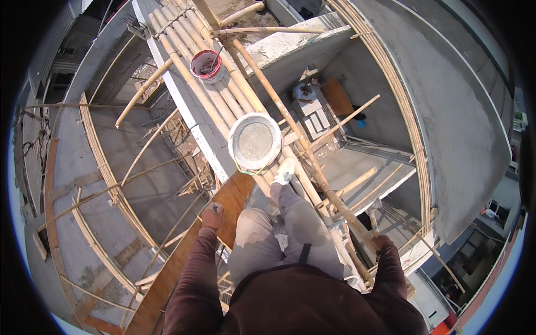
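Note:
My left hand (213, 216) is closed in a fist above the edge of a brown wooden board (237, 195). Whatever it may hold is hidden. Beside a slanting bamboo pole (312, 159), my right hand (382, 242) closes round the handle of what looks like a trowel (373, 209), its blade pointing away from me. In front of my legs stands a white bucket (255, 141) of wet grey mortar, apart from both hands. Farther off, a red and white bucket (206, 66) with tools in it rests on bamboo poles.
I am high on a bamboo scaffold (223, 97) beside a block wall top (198, 120). Deep open rooms drop away on both sides. Below right, a person (303, 92) is near pale blocks (315, 121). Bamboo poles (357, 117) jut across the right gap.

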The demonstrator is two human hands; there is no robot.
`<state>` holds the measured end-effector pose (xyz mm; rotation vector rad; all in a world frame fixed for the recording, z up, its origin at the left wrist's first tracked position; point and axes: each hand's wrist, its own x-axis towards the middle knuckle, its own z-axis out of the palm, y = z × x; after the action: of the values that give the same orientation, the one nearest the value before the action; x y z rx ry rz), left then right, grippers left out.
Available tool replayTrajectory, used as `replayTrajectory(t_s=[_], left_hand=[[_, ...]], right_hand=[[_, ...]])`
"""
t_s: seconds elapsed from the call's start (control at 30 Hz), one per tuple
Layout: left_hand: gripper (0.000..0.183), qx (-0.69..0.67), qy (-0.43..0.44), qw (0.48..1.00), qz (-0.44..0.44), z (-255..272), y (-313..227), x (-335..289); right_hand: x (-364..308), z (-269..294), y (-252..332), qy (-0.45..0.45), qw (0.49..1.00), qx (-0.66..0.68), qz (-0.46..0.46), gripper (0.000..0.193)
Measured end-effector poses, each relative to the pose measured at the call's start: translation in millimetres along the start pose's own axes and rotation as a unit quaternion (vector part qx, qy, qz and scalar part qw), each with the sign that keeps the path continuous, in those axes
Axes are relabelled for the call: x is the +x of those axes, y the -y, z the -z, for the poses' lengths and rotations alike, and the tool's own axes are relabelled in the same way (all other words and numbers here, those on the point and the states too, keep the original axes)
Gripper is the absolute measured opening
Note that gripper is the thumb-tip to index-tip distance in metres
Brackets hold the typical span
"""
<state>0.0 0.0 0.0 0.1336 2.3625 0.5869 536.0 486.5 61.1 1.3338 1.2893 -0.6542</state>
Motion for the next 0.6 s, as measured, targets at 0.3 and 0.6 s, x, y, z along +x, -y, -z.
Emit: replayTrajectory(t_s=[0.3,0.6], left_hand=[[0.031,-0.019,-0.068,0.998,0.002,144,-85,25],[0.031,0.041,-0.099,0.992,-0.061,217,-153,75]], right_hand=[[-9,-21,-4,-0.068,0.997,-0.020,0.030,0.055],[12,-23,0,-0.108,0.994,0.021,0.015,0.053]])
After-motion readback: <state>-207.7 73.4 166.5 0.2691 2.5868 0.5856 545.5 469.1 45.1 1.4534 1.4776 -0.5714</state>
